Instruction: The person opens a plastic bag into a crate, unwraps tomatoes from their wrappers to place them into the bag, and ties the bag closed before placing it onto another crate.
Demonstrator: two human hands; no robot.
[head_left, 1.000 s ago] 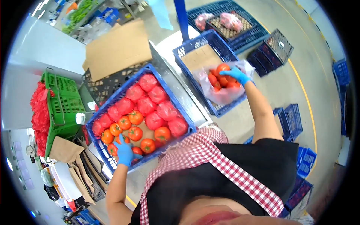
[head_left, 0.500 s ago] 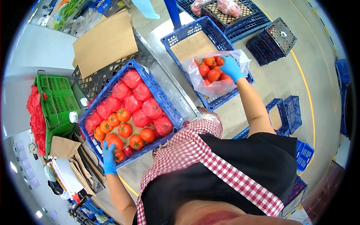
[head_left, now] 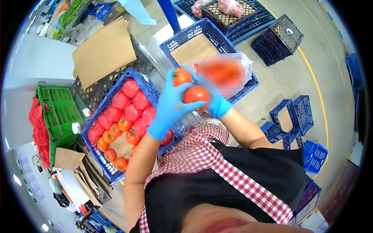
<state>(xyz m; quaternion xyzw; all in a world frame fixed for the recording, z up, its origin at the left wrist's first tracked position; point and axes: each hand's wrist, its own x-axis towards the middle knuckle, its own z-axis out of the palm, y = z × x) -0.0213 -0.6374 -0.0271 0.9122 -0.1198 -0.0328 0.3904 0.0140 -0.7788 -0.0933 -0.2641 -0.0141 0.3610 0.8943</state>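
Left grip (head_left: 169, 108) holds two tomatoes (head_left: 196, 97), 12 o'clock; right grip (head_left: 213, 97) partly hidden, state indeterminable. Slackening could drop one.

Greyish floor (head_left: 279, 79), yellow line (head_left: 319, 93), bright light (head_left: 17, 179) left.
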